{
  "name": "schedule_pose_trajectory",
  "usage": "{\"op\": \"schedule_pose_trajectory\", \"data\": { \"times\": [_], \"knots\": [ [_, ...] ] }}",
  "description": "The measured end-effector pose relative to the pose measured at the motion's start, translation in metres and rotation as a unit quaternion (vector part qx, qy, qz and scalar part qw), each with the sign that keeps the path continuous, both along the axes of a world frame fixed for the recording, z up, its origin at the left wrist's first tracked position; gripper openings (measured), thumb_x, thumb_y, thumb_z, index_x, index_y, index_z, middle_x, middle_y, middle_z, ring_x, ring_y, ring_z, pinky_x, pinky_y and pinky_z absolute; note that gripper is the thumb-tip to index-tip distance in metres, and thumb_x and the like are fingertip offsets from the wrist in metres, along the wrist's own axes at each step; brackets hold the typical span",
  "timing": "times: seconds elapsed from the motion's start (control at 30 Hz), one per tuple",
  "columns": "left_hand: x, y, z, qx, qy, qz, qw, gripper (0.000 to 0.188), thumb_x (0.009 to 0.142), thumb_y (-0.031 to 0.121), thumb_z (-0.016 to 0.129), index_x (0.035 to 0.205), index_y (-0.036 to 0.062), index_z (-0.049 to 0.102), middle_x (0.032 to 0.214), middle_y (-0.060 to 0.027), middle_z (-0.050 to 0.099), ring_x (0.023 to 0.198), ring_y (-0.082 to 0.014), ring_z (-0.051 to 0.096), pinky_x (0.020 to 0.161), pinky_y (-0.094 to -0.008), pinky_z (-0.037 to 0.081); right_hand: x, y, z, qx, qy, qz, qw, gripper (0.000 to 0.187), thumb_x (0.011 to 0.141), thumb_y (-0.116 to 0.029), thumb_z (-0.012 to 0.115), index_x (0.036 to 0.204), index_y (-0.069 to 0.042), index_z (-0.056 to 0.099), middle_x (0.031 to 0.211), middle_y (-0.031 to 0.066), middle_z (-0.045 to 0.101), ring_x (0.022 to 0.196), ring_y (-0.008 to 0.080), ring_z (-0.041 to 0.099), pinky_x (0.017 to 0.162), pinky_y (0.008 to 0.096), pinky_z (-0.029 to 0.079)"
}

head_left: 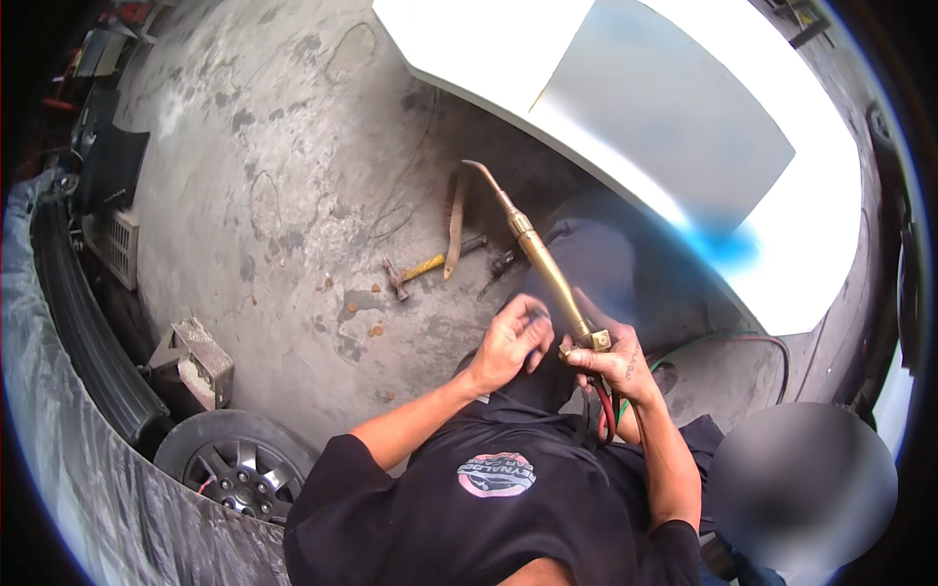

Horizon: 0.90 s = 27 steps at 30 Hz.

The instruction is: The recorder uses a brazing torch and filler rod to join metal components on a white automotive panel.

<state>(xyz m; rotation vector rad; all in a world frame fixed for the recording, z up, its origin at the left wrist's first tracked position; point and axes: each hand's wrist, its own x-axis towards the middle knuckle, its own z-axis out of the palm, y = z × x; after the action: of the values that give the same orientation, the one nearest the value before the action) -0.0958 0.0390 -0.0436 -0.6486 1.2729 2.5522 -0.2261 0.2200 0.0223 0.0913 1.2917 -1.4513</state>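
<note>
My right hand (614, 363) is wrapped round the base of a brass gas torch (554, 271), near its valve block. The torch points up and away to the left, its thin bent copper tip reaching over the floor. No flame shows at the tip. A red hose (607, 410) and a dark one hang from its lower end. Just left of the torch, my left hand (513, 340) is closed, with fingers curled in. A small dark thing seems to sit at its fingertips, too small to name.
A white car panel (469, 54) with a grey area fills the upper right. On the concrete floor lie a yellow-handled hammer (422, 268) and a wooden-handled brush (454, 234). A wheel (234, 467) and plastic-covered car parts (83, 410) line the left. A blurred person is at lower right.
</note>
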Motion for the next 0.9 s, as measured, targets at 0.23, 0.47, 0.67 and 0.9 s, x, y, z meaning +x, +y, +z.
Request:
{"op": "schedule_pose_trajectory", "data": {
  "times": [0.23, 0.47, 0.67, 0.9],
  "knots": [
    [-0.073, -0.120, -0.043, -0.011, 0.181, 0.302, 0.936, 0.025, 0.108, 0.022, 0.057, 0.128, 0.0080, 0.057, 0.103, -0.0085, 0.063, 0.094, -0.0219, 0.063, 0.089, -0.0398, 0.053, -0.005, 0.023, 0.020, -0.068, -0.052, -0.023, 0.996, 0.097, 0.078, 0.007, 0.078, 0.163, -0.004, 0.032, 0.096, 0.0191, 0.068, 0.061, 0.0173, 0.065, 0.047, 0.0267, 0.054],
    [-0.092, -0.174, -0.026, 0.224, 0.260, 0.200, 0.918, 0.038, 0.108, 0.029, 0.058, 0.137, 0.0060, 0.054, 0.104, -0.0072, 0.060, 0.099, -0.0212, 0.059, 0.088, -0.0421, 0.052, -0.003, 0.050, 0.020, -0.130, -0.072, -0.075, 0.986, 0.098, 0.072, 0.005, 0.083, 0.159, -0.009, 0.042, 0.099, 0.0229, 0.065, 0.065, 0.0226, 0.065, 0.045, 0.0286, 0.057],
    [-0.099, -0.156, -0.030, 0.065, 0.201, 0.269, 0.940, 0.042, 0.104, 0.040, 0.064, 0.129, 0.0072, 0.063, 0.099, -0.0057, 0.060, 0.091, -0.0189, 0.058, 0.074, -0.0351, 0.047, -0.005, 0.053, 0.014, -0.147, -0.097, -0.076, 0.981, 0.097, 0.071, 0.007, 0.083, 0.158, -0.012, 0.045, 0.100, 0.0229, 0.065, 0.065, 0.0226, 0.064, 0.045, 0.0271, 0.056],
    [-0.102, -0.158, -0.023, 0.114, 0.200, 0.209, 0.950, 0.042, 0.100, 0.052, 0.065, 0.108, 0.0117, 0.070, 0.076, -0.0008, 0.050, 0.068, -0.0128, 0.044, 0.060, -0.0287, 0.036, 0.000, 0.054, 0.010, -0.132, -0.100, -0.080, 0.983, 0.096, 0.070, 0.001, 0.086, 0.157, -0.014, 0.048, 0.096, 0.0223, 0.067, 0.063, 0.0218, 0.067, 0.041, 0.0255, 0.055]
  ]
}}
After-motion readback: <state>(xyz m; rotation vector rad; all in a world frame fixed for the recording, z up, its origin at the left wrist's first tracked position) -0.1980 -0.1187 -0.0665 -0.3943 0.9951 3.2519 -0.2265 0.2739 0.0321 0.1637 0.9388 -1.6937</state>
